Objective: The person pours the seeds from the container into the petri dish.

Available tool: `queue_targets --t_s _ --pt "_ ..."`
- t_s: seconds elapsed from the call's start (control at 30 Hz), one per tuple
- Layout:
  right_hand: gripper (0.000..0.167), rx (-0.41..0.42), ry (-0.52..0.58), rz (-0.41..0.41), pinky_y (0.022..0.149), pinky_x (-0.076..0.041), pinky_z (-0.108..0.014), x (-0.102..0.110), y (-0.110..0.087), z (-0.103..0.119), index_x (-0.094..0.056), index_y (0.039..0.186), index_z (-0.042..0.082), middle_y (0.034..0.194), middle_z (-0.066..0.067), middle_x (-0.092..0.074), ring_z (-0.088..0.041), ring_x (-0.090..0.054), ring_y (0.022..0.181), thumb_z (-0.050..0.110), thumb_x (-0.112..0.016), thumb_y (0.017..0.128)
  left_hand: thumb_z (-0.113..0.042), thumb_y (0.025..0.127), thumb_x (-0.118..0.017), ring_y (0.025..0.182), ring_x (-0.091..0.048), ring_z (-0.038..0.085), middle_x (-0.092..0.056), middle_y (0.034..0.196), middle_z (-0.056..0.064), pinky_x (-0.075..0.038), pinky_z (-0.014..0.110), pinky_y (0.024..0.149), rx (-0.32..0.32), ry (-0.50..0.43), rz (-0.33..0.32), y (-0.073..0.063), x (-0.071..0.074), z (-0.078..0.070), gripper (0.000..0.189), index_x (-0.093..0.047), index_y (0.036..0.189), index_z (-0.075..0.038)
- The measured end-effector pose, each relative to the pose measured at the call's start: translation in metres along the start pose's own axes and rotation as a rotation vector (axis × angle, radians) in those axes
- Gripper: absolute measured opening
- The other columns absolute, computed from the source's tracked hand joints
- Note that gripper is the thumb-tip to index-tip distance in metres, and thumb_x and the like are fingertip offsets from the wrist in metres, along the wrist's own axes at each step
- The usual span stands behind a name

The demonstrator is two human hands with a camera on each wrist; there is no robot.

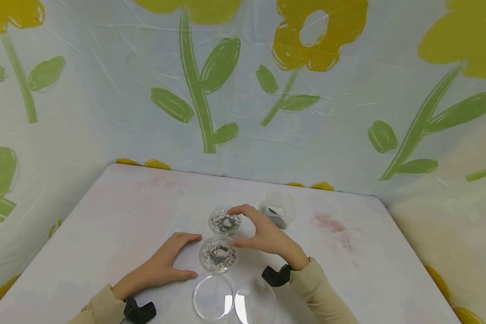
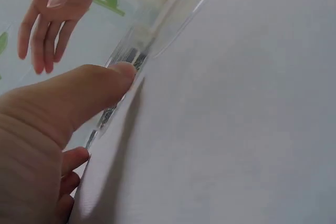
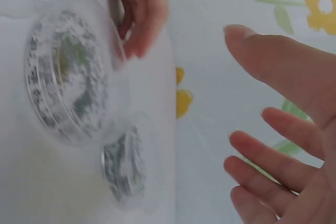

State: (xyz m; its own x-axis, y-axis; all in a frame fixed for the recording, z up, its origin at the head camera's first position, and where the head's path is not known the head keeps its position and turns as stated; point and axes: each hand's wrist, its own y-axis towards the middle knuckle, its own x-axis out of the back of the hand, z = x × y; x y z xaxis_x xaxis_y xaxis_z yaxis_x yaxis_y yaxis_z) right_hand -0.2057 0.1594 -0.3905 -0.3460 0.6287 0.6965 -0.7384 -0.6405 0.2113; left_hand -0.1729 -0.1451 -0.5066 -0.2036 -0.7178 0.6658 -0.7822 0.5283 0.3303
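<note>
A pale backdrop (image 1: 340,130) with large yellow flowers (image 1: 336,29), green stems (image 1: 196,90) and leaves (image 1: 220,65) stands behind and beside the table (image 1: 146,193). Reddish blotches (image 1: 333,225) mark the table's whitish surface toward its right side; yellow patches show along its far edge.

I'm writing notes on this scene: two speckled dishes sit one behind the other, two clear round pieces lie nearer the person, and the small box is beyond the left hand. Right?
Not quite: the head view shows the small box beyond the right hand, not the left hand. The rest stands: two speckled dishes, two clear round pieces nearer the person.
</note>
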Motion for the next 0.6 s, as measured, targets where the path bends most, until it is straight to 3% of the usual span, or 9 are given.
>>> queue_targets --t_s 0.13,0.27,0.43,0.6 --pt "0.062 0.021 0.004 -0.103 0.108 -0.036 -0.047 0.02 -0.008 -0.003 -0.055 0.136 0.016 0.136 0.0 -0.056 -0.017 -0.048 0.13 0.021 -0.084 0.081 -0.052 0.075 -0.083 0.13 -0.041 0.014 -0.046 0.142 -0.01 -0.038 0.041 0.106 -0.03 0.007 -0.034 -0.012 -0.001 -0.007 0.086 -0.047 0.146 -0.02" --pt "0.06 0.041 0.043 -0.25 0.112 -0.033 -0.04 0.04 -0.017 -0.015 -0.054 0.138 0.011 0.138 -0.003 -0.054 -0.02 -0.046 0.133 0.012 -0.081 0.084 -0.048 0.075 -0.084 0.129 -0.04 0.016 -0.048 0.142 -0.004 -0.035 0.03 0.106 -0.096 0.01 -0.064 -0.026 -0.001 -0.018 0.085 -0.048 0.145 -0.016" --pt "0.06 0.035 0.198 -0.475 0.116 -0.026 -0.034 0.057 -0.029 -0.046 -0.049 0.139 0.001 0.141 -0.016 -0.049 -0.029 -0.042 0.135 -0.006 -0.073 0.085 -0.047 0.072 -0.087 0.128 -0.039 0.018 -0.048 0.142 0.002 -0.035 0.026 0.104 -0.17 0.013 -0.082 -0.041 -0.006 -0.033 0.088 -0.049 0.143 -0.011" --pt "0.068 -0.072 0.377 -0.622 0.117 -0.022 -0.038 0.059 -0.045 -0.08 -0.037 0.145 -0.003 0.148 -0.021 -0.039 -0.032 -0.035 0.138 -0.009 -0.071 0.086 -0.053 0.074 -0.083 0.125 -0.041 0.021 -0.052 0.139 0.007 -0.042 0.034 0.097 -0.301 0.015 -0.121 -0.049 -0.017 -0.037 0.089 -0.05 0.141 -0.004"
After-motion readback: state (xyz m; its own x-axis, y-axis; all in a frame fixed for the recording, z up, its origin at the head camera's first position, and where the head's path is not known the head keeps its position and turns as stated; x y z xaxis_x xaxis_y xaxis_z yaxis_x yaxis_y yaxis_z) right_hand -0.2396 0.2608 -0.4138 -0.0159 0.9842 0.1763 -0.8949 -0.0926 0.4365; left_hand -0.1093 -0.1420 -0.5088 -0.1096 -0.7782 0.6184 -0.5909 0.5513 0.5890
